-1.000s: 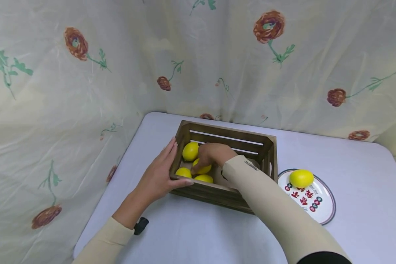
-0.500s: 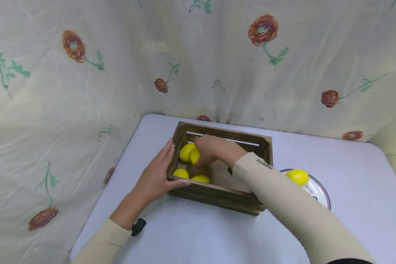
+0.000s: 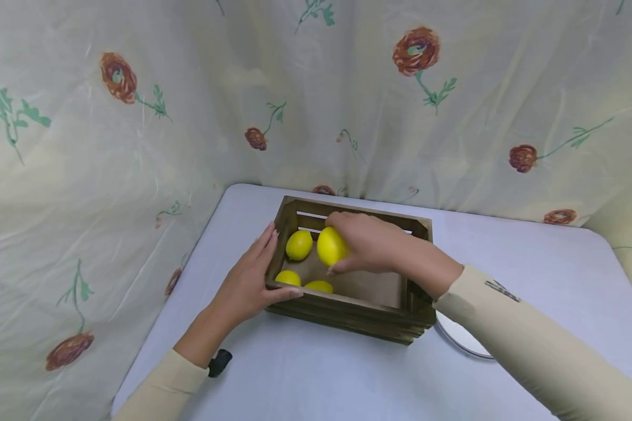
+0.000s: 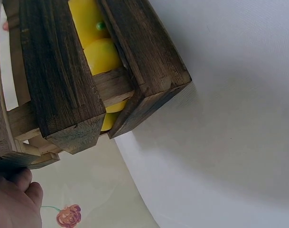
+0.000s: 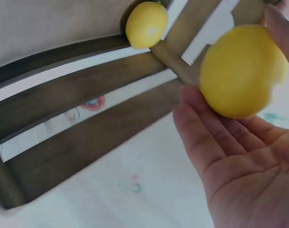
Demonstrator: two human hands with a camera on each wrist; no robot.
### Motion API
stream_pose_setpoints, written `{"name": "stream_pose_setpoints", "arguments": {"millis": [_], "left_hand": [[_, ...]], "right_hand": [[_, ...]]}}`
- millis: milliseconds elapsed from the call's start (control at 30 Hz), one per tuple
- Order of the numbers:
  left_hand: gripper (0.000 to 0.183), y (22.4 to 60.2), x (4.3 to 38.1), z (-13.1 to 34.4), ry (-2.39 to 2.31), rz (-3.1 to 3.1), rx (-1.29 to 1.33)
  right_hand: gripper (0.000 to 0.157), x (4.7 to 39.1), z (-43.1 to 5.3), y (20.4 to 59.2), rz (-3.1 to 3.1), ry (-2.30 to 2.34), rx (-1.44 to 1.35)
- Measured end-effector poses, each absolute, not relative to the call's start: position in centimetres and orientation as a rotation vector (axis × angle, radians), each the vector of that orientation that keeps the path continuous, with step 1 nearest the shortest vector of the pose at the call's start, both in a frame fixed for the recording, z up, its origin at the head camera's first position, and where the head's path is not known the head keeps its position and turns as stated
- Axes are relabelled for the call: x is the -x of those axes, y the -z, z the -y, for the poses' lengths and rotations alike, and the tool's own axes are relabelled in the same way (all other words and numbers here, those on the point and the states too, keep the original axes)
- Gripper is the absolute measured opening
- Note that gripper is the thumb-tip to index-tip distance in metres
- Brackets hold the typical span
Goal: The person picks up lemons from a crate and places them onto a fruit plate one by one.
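A brown slatted wooden crate (image 3: 347,301) stands on the table. My left hand (image 3: 247,283) holds its near left corner, fingers along the left side and thumb over the front rim. Inside the crate my right hand (image 3: 368,241) grips a lemon (image 3: 332,246) between thumb and fingers. In the right wrist view that lemon (image 5: 241,71) sits above the crate's slatted wall. Another lemon (image 3: 299,245) lies at the crate's back left. Two more, a lemon (image 3: 288,278) and its neighbour lemon (image 3: 319,286), lie behind the front wall, partly hidden by it.
Right of the crate, a white plate (image 3: 466,339) with a dark rim shows partly; my right sleeve (image 3: 537,327) covers the rest. The white table (image 3: 316,380) ends against a hanging flowered sheet (image 3: 200,128) at the back and left.
My right hand has lifted a lemon off the crate's floor and moved right with it. Its arm now covers the lemon on the plate. My left hand stays at the crate's corner.
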State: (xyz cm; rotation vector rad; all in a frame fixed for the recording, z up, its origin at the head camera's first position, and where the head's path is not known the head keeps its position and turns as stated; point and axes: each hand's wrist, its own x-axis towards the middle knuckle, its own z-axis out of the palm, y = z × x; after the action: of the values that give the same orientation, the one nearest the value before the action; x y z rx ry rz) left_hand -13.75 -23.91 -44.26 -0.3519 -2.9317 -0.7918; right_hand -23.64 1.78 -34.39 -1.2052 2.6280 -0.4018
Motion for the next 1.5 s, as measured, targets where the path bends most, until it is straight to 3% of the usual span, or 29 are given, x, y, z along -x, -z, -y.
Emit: {"name": "stream_pose_setpoints", "arguments": {"millis": [400, 900, 1200, 1500], "left_hand": [[0.121, 44.4, 13.8, 23.7, 0.780, 2.936, 0.342], [0.123, 44.5, 13.8, 23.3, 0.812, 2.957, 0.324], [0.125, 44.0, 13.6, 23.4, 0.821, 2.986, 0.293], [0.124, 43.8, 13.6, 23.3, 0.843, 2.986, 0.296]], "right_hand": [[0.079, 19.3, -8.7, 33.6, -2.779, 0.779, 1.191], [0.089, 14.0, -16.5, 35.3, -3.034, 0.746, 1.061], [0.100, 12.5, -21.6, 38.4, -3.158, 0.888, 0.749], [0.094, 13.7, -25.5, 42.6, -3.121, 0.918, 0.393]]}}
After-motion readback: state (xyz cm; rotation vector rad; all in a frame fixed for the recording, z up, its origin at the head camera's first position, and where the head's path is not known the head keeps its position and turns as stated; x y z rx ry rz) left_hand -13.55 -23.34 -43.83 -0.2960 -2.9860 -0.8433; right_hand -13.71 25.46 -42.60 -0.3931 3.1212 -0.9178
